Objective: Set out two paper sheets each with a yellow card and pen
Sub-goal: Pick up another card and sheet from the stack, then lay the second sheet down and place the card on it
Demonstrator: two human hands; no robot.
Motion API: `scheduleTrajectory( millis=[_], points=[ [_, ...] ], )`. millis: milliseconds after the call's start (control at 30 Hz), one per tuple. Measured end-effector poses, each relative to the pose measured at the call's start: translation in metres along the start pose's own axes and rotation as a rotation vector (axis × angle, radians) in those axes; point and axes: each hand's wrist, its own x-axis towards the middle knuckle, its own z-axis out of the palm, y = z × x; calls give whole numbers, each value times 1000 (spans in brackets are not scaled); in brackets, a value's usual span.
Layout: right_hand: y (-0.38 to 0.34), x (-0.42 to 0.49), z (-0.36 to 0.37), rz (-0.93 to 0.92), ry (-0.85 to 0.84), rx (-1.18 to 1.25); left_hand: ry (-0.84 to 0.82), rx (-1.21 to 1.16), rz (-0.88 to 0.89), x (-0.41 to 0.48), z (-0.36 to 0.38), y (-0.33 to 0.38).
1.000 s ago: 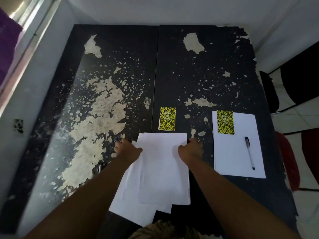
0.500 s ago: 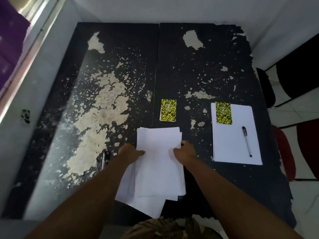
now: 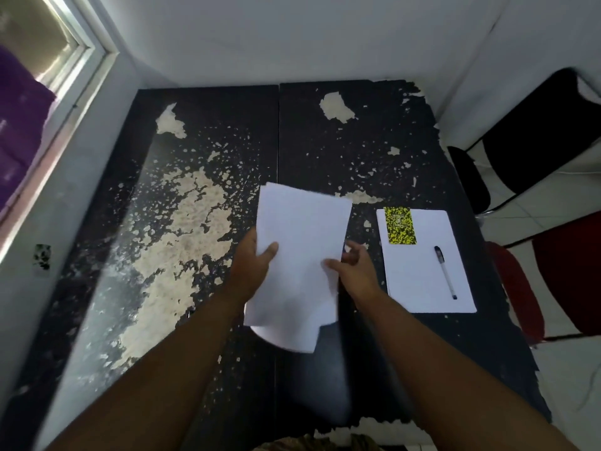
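I hold a stack of white paper sheets (image 3: pixel 300 255) lifted off the black table (image 3: pixel 201 131), tilted toward me. My left hand (image 3: pixel 252 265) grips its left edge, thumb on top. On the right edge my right hand (image 3: pixel 353 268) pinches the stack. To the right lies a white sheet (image 3: pixel 422 275) flat on the table, with a yellow card (image 3: pixel 400 225) on its top left corner and a pen (image 3: pixel 445 271) on its right side. The second yellow card is hidden behind the raised stack.
The table's black surface is worn, with pale peeled patches (image 3: pixel 182 229) on its left half. A window sill (image 3: pixel 48 151) runs along the left. Black and red chairs (image 3: pixel 533 135) stand to the right of the table. A white wall is behind.
The loose sheets that lay fanned on the table are now gathered and lifted in both hands. The raised stack now covers the middle yellow card.
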Motion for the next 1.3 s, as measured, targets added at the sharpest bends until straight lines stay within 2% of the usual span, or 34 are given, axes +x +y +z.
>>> scheduleTrajectory(
  millis=[100, 200, 333, 467, 567, 733, 867, 1067, 1300],
  points=[
    [-35, 4, -4, -83, -35, 23, -44, -123, 86, 9, -5, 32],
    [-59, 9, -7, -153, -87, 99, -69, -81, 170, 12, -5, 60],
    [-79, 4, -5, -328, 15, 37, -70, -75, 263, 13, -1, 81],
    [-88, 5, -10, -347, -9, 130, -92, -30, 326, 11, 2, 94],
    [-94, 3, -14, -366, 10, 189, -43, -53, 344, 13, -1, 99],
    [-90, 1, -16, -509, 88, 55, 109, -68, 317, 19, -9, 93],
    [-79, -4, -11, -644, 154, -121, 183, -142, 213, 21, -5, 69],
    [-48, -8, -7, -565, 170, -151, 213, -122, 112, 15, 4, 29],
    [-21, -15, 0, -368, 83, -179, 127, -20, 89, 1, 15, 3]
  ],
)
